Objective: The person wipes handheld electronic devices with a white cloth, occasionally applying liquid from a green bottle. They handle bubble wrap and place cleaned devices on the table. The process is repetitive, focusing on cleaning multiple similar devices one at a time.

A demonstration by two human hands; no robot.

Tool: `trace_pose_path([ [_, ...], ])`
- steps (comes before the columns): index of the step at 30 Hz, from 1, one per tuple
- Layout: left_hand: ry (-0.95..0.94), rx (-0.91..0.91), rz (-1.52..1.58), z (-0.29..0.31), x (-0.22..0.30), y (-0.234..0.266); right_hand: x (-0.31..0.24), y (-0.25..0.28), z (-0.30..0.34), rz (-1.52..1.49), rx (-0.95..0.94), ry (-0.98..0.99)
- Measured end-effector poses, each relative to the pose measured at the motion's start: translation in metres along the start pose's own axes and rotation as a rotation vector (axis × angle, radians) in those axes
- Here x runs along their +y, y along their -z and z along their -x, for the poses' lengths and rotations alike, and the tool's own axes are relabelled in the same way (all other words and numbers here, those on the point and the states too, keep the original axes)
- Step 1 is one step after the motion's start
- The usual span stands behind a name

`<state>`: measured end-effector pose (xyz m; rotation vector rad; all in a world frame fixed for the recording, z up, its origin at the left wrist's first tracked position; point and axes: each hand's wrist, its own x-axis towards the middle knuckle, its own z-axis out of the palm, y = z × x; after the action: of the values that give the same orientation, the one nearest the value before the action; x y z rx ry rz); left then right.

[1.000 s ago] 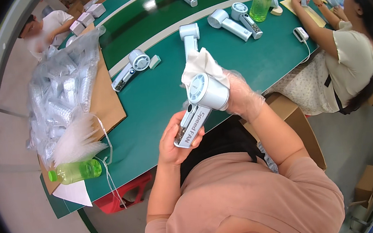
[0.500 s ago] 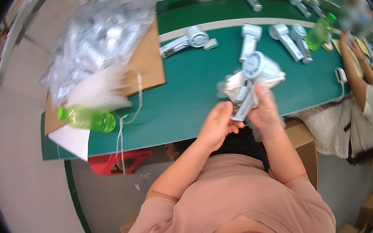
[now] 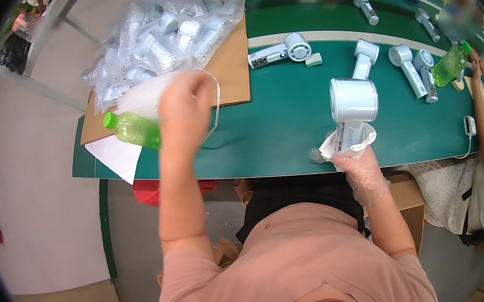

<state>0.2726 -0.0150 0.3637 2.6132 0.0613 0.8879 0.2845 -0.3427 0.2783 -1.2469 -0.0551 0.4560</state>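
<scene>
Two hands — right hand [image 3: 356, 159] gripping white fan [image 3: 354, 104], left hand [image 3: 185, 101] at bagged parts [image 3: 159, 36].

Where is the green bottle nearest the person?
The green bottle lies on its side at the table's left, beside the cardboard sheet, just left of the left hand.

Glossy white plastic fan [image 3: 354, 104]

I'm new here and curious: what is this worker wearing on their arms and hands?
The right hand wears a thin, clear, crinkly plastic glove. The left hand is bare. Both forearms are uncovered; short pink sleeves end above the elbows.
</scene>
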Motion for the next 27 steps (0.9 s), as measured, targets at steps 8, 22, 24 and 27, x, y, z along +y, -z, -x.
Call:
trace_pose_path([
  [8,0.107,-0.320,-0.647,-0.085,-0.095,-0.007,0.030,0.033,-0.025,-0.231,-0.165,0.071],
  [22,-0.099,0.228,-0.155,-0.070,0.037,0.018,0.023,0.034,-0.022,-0.378,-0.178,0.065],
  [24,-0.128,0.271,-0.205,-0.087,0.009,0.009,0.019,0.033,-0.018,-0.368,-0.171,0.065],
  [27,-0.179,0.355,-0.048,-0.092,0.002,0.001,0.022,0.037,-0.020,-0.398,-0.153,0.124],
])
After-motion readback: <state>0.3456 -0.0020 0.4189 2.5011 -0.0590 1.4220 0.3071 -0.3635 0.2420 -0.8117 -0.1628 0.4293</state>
